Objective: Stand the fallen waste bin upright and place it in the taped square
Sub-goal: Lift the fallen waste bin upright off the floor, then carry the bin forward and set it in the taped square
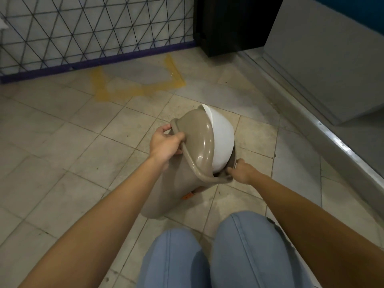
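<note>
On the tiled floor, just beyond our knees:
Waste bin: a taupe bin with a white swing lid; we hold it tilted, its top leaning away from us and to the right, its base near our knees.
Rim: a taupe collar around the lid, gripped on both sides.
Left hand: our fingers are curled and clamped over the left side of the rim.
Right hand: our fingers are closed on the near right corner of the rim.
Taped square: yellow tape on the floor, farther away and to the left of the bin, well apart from it, against the purple-edged wire panel.
Floor: pale worn tiles.
Legs: our knees in light blue trousers, nearest us.
Right side: a grey raised step runs along the floor.
</note>
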Demonstrator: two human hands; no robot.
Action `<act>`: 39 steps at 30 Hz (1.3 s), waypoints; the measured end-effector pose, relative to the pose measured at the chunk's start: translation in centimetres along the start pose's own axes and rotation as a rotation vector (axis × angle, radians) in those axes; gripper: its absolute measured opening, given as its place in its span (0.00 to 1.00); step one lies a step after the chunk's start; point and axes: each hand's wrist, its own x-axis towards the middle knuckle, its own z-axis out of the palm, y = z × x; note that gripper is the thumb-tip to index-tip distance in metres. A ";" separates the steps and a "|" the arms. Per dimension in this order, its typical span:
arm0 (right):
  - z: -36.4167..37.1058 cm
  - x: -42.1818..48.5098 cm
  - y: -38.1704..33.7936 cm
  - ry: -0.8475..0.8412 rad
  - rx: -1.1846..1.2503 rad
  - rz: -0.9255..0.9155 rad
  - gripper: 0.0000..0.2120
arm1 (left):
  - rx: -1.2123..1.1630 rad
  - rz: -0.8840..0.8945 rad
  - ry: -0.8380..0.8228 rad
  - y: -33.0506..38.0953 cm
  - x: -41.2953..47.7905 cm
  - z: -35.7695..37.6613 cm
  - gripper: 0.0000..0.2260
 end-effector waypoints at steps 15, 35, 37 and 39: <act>0.2 -1.6 -3.0 -0.124 0.362 -0.102 0.22 | -0.048 0.046 0.041 0.0 0.6 -5.6 0.22; -1.9 -4.6 -5.9 -0.096 0.321 -0.266 0.20 | -0.106 -0.019 0.057 -3.8 0.7 -9.6 0.16; -1.6 -4.5 -6.1 -0.096 0.313 -0.274 0.21 | -0.117 -0.017 0.058 -3.8 0.6 -9.8 0.16; -1.5 -4.5 -6.2 -0.099 0.304 -0.270 0.25 | -0.119 -0.016 0.048 -3.9 0.5 -9.9 0.16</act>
